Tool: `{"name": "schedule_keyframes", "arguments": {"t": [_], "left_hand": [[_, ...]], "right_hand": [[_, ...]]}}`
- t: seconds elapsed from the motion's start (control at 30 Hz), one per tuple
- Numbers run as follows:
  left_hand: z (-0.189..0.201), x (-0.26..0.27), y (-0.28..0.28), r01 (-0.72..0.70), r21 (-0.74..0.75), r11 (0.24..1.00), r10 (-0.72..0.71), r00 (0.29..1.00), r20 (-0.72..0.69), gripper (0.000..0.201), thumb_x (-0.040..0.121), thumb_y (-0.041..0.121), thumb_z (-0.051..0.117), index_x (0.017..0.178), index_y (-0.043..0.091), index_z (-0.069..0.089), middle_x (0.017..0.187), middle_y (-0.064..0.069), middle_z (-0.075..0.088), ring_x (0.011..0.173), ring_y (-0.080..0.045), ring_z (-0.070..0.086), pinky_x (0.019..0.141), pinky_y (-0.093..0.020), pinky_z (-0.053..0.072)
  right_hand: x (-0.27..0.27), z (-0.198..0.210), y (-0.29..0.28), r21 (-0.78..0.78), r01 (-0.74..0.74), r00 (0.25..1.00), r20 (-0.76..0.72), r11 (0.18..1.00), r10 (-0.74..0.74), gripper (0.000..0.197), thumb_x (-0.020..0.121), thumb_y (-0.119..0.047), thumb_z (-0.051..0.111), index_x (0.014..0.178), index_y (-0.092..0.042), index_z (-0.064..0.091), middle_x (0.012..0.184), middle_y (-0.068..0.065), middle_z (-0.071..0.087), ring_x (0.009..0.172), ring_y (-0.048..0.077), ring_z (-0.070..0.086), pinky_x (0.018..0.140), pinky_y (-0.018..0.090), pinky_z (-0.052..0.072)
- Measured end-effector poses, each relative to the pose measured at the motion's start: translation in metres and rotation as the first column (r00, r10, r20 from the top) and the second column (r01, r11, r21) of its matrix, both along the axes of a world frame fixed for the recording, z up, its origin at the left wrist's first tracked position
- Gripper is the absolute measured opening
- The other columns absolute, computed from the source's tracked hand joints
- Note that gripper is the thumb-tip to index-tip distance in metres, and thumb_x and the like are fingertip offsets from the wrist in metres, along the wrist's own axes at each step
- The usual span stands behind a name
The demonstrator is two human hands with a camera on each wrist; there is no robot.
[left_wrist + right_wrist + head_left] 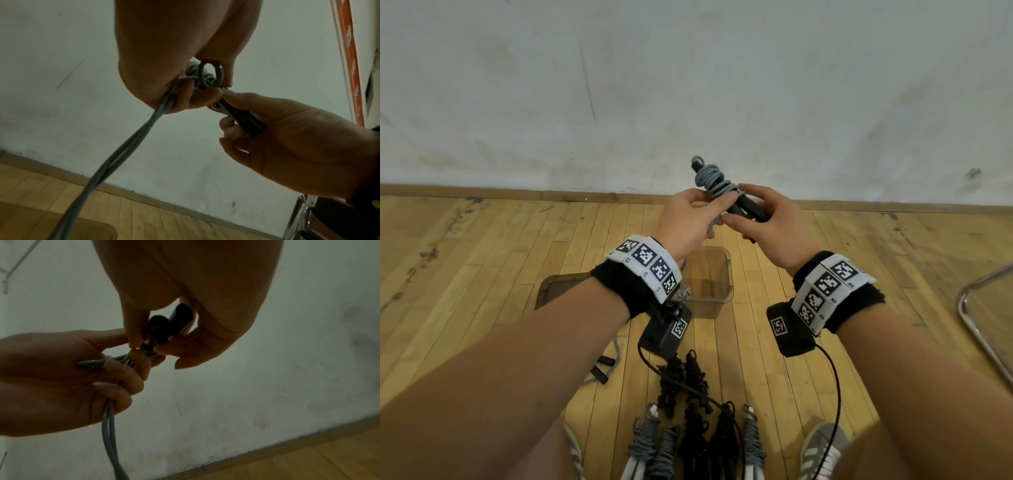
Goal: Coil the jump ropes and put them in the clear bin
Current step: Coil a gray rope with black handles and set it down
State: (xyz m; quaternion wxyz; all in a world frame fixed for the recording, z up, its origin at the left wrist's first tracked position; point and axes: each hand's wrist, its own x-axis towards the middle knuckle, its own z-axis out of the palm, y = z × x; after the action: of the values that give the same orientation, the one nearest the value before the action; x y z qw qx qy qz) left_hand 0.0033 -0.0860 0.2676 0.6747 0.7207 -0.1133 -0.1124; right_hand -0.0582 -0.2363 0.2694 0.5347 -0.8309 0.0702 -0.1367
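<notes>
Overhead, the right hand grips the black handles. The left hand clutches the smooth grey cord coiled around them.

counts: 1 grey jump rope in hand above the clear bin; 1 bin; roughly 7 coiled ropes on the floor nearer than the bin.

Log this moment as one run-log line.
left hand: grips grey rope | right hand: holds black handles | rope partly wound on handles | clear bin: on floor, no rope visible inside
</notes>
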Motion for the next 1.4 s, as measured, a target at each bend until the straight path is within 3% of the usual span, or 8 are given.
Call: {"name": "schedule_keyframes", "arguments": {"t": [0.2, 0.37, 0.6, 0.9, 1.0, 1.2, 1.3, 1.4], "left_hand": [[0.006, -0.005, 0.001, 0.116, -0.095, 0.989, -0.116, 0.993, -0.001, 0.029, 0.094, 0.025, 0.073, 0.121, 0.015, 0.07, 0.071, 0.003, 0.069, 0.055, -0.008, 0.055, 0.05, -0.014, 0.043], [0.008, -0.006, 0.005, 0.143, -0.071, 0.987, -0.145, 0.989, -0.022, 0.023, 0.095, 0.023, 0.072, 0.114, 0.011, 0.075, 0.074, 0.003, 0.075, 0.055, -0.005, 0.066, 0.05, -0.013, 0.046], [0.007, -0.002, 0.01, 0.213, 0.059, 0.975, -0.214, 0.977, 0.005, 0.026, 0.097, 0.036, 0.068, 0.107, 0.014, 0.077, 0.091, -0.005, 0.08, 0.077, -0.026, 0.078, 0.054, -0.019, 0.047], [0.004, 0.003, 0.008, 0.143, 0.003, 0.99, -0.143, 0.988, 0.052, 0.019, 0.1, 0.016, 0.064, 0.099, -0.003, 0.068, 0.095, -0.016, 0.078, 0.078, -0.035, 0.077, 0.067, -0.037, 0.063], [0.004, 0.003, 0.006, 0.161, 0.039, 0.986, -0.163, 0.985, 0.05, 0.015, 0.1, 0.014, 0.062, 0.095, 0.0, 0.063, 0.099, -0.026, 0.075, 0.079, -0.033, 0.077, 0.073, -0.04, 0.061], [-0.001, 0.002, 0.004, 0.252, 0.147, 0.957, -0.265, 0.961, 0.078, 0.031, 0.091, 0.017, 0.075, 0.069, 0.016, 0.055, 0.091, -0.016, 0.076, 0.083, -0.02, 0.074, 0.082, -0.038, 0.055], [0.0, 0.002, 0.006, 0.252, 0.149, 0.956, -0.264, 0.962, 0.067, 0.026, 0.086, 0.005, 0.078, 0.083, 0.015, 0.053, 0.104, -0.022, 0.074, 0.086, -0.024, 0.072, 0.076, -0.032, 0.057], [0.004, 0.005, 0.01, 0.356, 0.105, 0.928, -0.354, 0.934, -0.036, 0.042, 0.083, -0.004, 0.076, 0.115, 0.016, 0.057, 0.102, -0.012, 0.077, 0.085, -0.014, 0.073, 0.072, -0.023, 0.055]], "right_hand": [[-0.008, 0.007, 0.002, 0.332, -0.138, 0.979, -0.096, 0.933, 0.179, 0.036, 0.1, -0.018, 0.063, 0.135, -0.017, 0.057, 0.107, 0.013, 0.074, 0.082, 0.025, 0.073, 0.082, 0.042, 0.062], [-0.01, 0.008, -0.002, 0.156, -0.199, 0.975, -0.068, 0.967, 0.212, 0.029, 0.103, -0.017, 0.058, 0.131, -0.011, 0.057, 0.102, 0.009, 0.076, 0.083, 0.026, 0.076, 0.071, 0.033, 0.062], [-0.014, 0.011, -0.001, -0.019, -0.152, 0.988, -0.021, 0.988, 0.151, 0.033, 0.101, -0.014, 0.06, 0.134, -0.013, 0.055, 0.102, 0.005, 0.074, 0.078, 0.014, 0.075, 0.06, 0.018, 0.054], [-0.012, 0.01, -0.002, -0.046, -0.051, 0.999, 0.004, 0.998, 0.051, 0.036, 0.101, -0.022, 0.061, 0.136, -0.017, 0.052, 0.105, -0.001, 0.074, 0.074, 0.016, 0.076, 0.063, 0.028, 0.06], [-0.012, 0.01, -0.002, -0.014, -0.046, 0.999, -0.001, 0.999, 0.046, 0.033, 0.101, -0.02, 0.061, 0.133, -0.016, 0.053, 0.104, 0.001, 0.075, 0.075, 0.017, 0.077, 0.064, 0.03, 0.061], [-0.01, 0.009, -0.005, 0.035, -0.036, 0.999, 0.011, 0.999, 0.035, 0.029, 0.101, -0.017, 0.061, 0.129, -0.015, 0.054, 0.104, 0.004, 0.074, 0.075, 0.02, 0.076, 0.06, 0.027, 0.058], [-0.01, 0.007, -0.006, 0.023, -0.035, 0.999, 0.025, 0.999, 0.034, 0.029, 0.101, -0.015, 0.061, 0.129, -0.016, 0.053, 0.101, 0.004, 0.074, 0.073, 0.018, 0.075, 0.058, 0.023, 0.054], [-0.009, 0.005, -0.005, -0.03, -0.023, 0.999, 0.047, 0.999, 0.024, 0.035, 0.1, -0.014, 0.061, 0.134, -0.013, 0.052, 0.104, 0.006, 0.072, 0.07, 0.011, 0.073, 0.057, 0.018, 0.053]]}}
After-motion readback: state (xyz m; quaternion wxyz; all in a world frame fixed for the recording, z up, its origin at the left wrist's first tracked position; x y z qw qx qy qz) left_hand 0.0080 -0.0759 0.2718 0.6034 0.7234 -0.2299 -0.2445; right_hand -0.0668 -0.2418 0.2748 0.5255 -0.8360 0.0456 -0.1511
